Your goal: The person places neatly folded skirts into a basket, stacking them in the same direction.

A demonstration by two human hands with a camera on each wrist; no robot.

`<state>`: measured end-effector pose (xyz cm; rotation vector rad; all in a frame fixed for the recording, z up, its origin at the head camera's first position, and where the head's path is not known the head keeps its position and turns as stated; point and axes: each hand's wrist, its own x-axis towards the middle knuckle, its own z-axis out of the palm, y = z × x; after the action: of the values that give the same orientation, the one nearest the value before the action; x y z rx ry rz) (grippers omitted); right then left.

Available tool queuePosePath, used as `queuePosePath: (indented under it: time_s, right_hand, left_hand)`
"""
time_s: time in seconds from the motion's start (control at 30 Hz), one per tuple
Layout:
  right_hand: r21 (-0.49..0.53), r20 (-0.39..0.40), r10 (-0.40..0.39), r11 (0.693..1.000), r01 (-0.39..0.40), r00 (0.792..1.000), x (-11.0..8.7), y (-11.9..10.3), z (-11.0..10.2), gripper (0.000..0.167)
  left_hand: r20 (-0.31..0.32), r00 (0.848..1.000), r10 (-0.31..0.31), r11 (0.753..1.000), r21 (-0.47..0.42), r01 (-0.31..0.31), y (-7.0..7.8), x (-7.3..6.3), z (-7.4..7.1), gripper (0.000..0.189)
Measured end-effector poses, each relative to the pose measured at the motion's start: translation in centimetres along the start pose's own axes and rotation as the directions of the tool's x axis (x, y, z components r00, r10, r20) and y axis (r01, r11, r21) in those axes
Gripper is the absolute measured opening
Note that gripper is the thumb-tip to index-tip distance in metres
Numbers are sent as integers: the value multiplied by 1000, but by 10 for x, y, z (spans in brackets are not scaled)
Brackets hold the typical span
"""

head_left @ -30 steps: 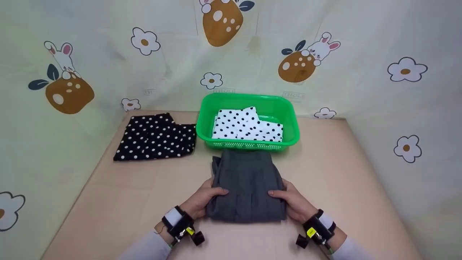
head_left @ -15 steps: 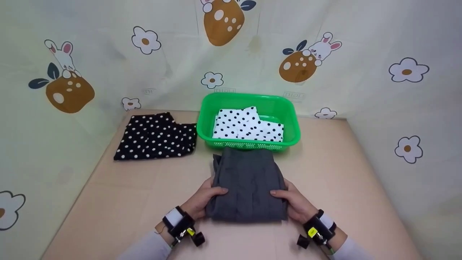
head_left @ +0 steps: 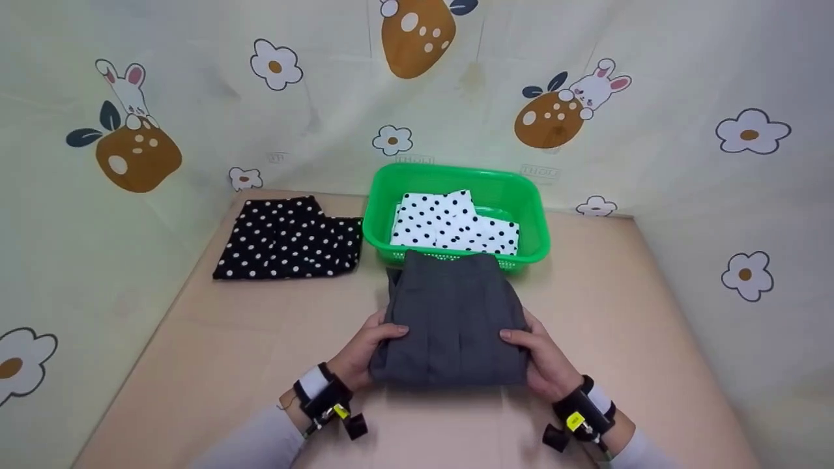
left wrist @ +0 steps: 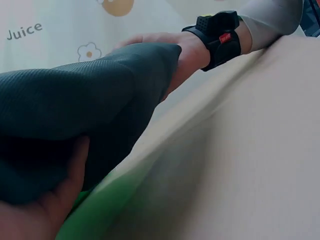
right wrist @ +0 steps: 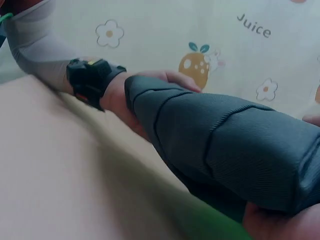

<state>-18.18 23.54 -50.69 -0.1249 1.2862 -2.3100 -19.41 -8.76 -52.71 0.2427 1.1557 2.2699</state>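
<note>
Probably light and soft, the folded gray garment point(head_left: 456, 326) could sag or unfold if held by one edge; its two sides suit best. The left hand point(head_left: 365, 348) and right hand point(head_left: 548, 361) clamp those, above the desk point(head_left: 606, 293), at the green basket's point(head_left: 540, 244) near side.

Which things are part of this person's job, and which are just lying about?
In the job:
gray folded cloth, held by left hand and right hand
green basket, probably

Lying about, though perhaps related:
black dotted cloth beside the basket
white dotted cloth inside it
</note>
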Motion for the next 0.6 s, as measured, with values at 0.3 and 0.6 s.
queuePosePath:
  time_s: [0.3, 0.6]
  right_hand:
    - [22, 16, -72, 997, 72, 997, -1, -15, 21, 67]
    - [-34, -55, -179, 984, 177, 982, 6, -39, 32, 73]
  left_hand:
    - [99, 990, 96, 995, -14, -95, 23, -5, 11, 69]
    - [150, 962, 227, 974, -46, -223, 38, 18, 23, 86]
